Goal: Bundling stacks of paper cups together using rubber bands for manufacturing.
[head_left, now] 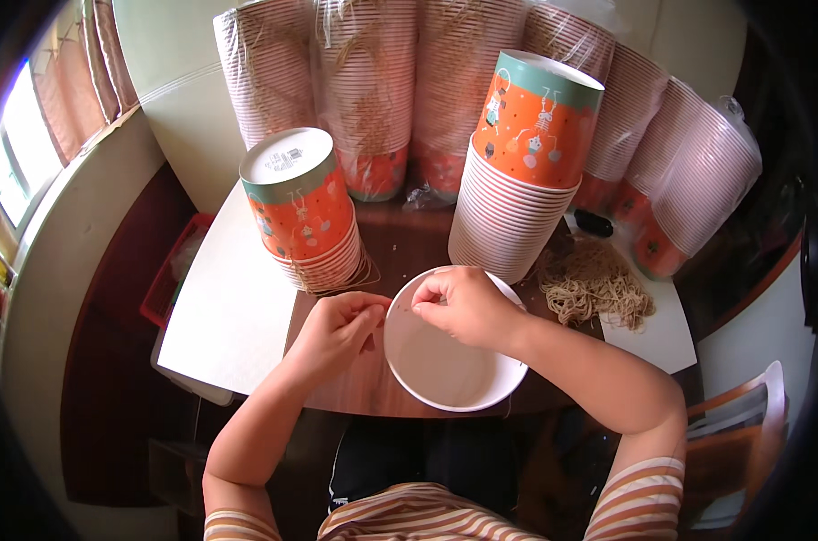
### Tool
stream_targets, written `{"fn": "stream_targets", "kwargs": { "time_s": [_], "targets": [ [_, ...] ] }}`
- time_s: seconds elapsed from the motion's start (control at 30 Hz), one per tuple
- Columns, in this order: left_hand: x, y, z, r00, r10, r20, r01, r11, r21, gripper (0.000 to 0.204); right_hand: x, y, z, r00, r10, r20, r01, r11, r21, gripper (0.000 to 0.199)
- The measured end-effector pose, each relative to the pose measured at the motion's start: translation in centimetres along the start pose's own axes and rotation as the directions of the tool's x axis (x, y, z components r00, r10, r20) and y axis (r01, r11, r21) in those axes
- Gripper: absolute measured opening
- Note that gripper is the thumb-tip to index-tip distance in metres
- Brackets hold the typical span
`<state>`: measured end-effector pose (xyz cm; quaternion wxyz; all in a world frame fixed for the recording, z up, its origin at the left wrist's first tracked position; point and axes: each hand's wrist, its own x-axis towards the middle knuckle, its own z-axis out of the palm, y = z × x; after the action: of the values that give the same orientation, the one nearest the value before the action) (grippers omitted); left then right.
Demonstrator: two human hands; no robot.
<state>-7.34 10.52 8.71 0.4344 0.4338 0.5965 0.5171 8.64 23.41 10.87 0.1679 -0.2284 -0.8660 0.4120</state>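
A white-lined paper bucket [449, 365] lies tilted in front of me at the table's near edge, its mouth facing me. My right hand [467, 307] reaches over the far rim into the mouth, with thumb and forefinger pinched close to the inner wall. Outside the bucket's left rim, my left hand [341, 329] has its fingertips pinched together near the wall. Small dark marks show on the inner wall between the two hands. What either pinch holds is too small to make out.
Upside-down stacks of orange-and-green paper buckets stand at left [305, 212] and right [535, 135]. Tan twine [598, 284] lies heaped on the right. Plastic-wrapped bucket stacks [364, 90] line the back. A red basket [179, 266] sits beyond the left edge, a chair [769, 406] at lower right.
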Motion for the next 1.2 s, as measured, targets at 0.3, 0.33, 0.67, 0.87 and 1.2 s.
{"fn": "stream_targets", "kwargs": {
  "time_s": [0.3, 0.33, 0.67, 0.87, 1.2],
  "targets": [
    [0.9, -0.8, -0.2, 0.998, 0.062, -0.017, -0.061, 0.995, 0.082, 0.022, 0.3, 0.1, 0.8, 0.997, -0.077, -0.029, 0.073, 0.989, -0.132, 0.011],
    [1.0, -0.7, -0.3, 0.999, 0.045, -0.011, -0.044, 0.994, 0.1, 0.022, 0.3, 0.2, 0.8, 0.996, -0.088, -0.028, 0.083, 0.986, -0.145, 0.011],
    [1.2, -0.3, -0.4, 0.997, 0.064, 0.032, -0.07, 0.977, 0.2, 0.022, 0.4, 0.5, 1.4, 0.987, -0.076, -0.144, 0.059, 0.991, -0.123, 0.01],
    [1.4, 0.1, -0.6, 0.995, 0.07, 0.068, -0.085, 0.966, 0.244, 0.022, 0.3, -0.1, 1.4, 0.996, -0.02, -0.092, 0.013, 0.997, -0.074, 0.012],
    [1.8, 0.6, -0.6, 0.989, 0.104, 0.101, -0.13, 0.946, 0.296, 0.02, 0.7, 0.0, 1.8, 0.997, 0.007, -0.08, -0.014, 0.997, -0.082, 0.012]
  ]
}}
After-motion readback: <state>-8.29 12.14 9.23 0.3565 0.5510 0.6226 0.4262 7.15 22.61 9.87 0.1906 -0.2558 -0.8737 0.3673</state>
